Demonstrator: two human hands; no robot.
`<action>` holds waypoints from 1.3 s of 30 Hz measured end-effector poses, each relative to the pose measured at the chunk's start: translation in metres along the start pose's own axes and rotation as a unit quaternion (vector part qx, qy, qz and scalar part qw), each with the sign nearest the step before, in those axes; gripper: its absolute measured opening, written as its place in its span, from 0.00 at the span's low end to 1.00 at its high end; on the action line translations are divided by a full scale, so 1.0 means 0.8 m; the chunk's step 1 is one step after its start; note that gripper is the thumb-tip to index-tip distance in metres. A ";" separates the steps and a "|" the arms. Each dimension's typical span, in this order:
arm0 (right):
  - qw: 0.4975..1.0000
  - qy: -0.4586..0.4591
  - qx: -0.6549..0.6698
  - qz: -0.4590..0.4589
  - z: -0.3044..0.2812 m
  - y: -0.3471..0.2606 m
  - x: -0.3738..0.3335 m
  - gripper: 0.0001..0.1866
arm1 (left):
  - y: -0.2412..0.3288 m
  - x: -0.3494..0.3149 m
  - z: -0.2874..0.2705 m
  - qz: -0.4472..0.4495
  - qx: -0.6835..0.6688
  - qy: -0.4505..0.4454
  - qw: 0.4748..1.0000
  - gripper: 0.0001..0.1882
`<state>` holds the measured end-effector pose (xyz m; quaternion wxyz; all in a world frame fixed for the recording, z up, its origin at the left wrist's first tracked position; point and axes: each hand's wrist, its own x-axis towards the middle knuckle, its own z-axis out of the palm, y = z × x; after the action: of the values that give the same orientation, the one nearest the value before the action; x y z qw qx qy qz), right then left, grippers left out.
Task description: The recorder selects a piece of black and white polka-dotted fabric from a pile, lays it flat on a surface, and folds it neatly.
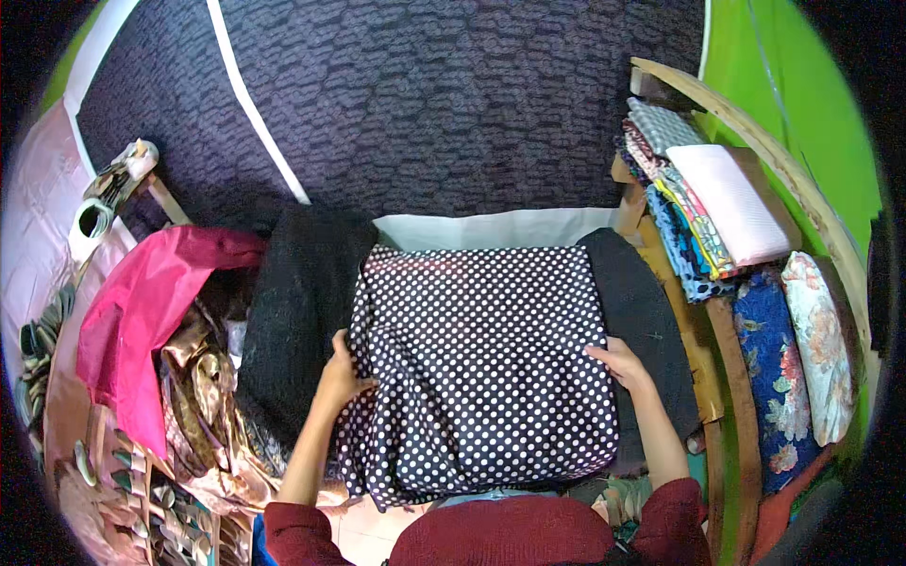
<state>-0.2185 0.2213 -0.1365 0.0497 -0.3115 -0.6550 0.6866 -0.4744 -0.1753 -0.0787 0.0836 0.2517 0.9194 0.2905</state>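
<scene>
Maroon sweater (500,540) fills the bottom centre as the left hand (340,382) and right hand (623,365) clamp the mid-frame polka-dot fabric (491,349), whose lower-left creases could deepen under uneven pulling.

Black cloth (491,368) with white polka dots lies spread mid-view, rumpled at lower left

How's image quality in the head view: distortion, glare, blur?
Head view: strong fisheye, the wooden rail bowing and the corners black; head view: bright sheen on the gold satin cloth; head view: dots on the polka-dot cloth readable, no obvious motion blur on the left hand or right hand.
</scene>
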 end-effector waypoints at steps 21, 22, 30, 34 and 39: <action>0.958 0.176 -0.119 -0.194 0.023 0.049 0.006 0.11 | -0.019 -0.094 0.021 0.147 0.211 0.028 0.966 0.35; 0.958 0.170 -0.113 -0.203 0.031 0.041 0.000 0.11 | -0.029 -0.101 0.025 0.122 0.188 0.019 0.974 0.36; 0.936 0.209 -0.194 -0.204 0.007 0.068 0.012 0.14 | -0.098 -0.114 -0.068 0.089 0.155 -0.096 0.979 0.17; 0.933 0.204 -0.183 -0.232 0.018 0.064 0.016 0.14 | -0.154 -0.134 -0.128 0.058 0.117 -0.157 0.979 0.18; 0.951 0.216 -0.142 -0.172 0.023 0.050 -0.001 0.18 | -0.051 -0.156 -0.057 -0.081 0.440 0.006 0.894 0.15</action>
<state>-0.2131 0.1996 -0.1743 0.2627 -0.3393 -0.7626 0.4840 -0.3980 -0.2900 -0.0636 -0.0185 0.1857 0.9709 -0.1500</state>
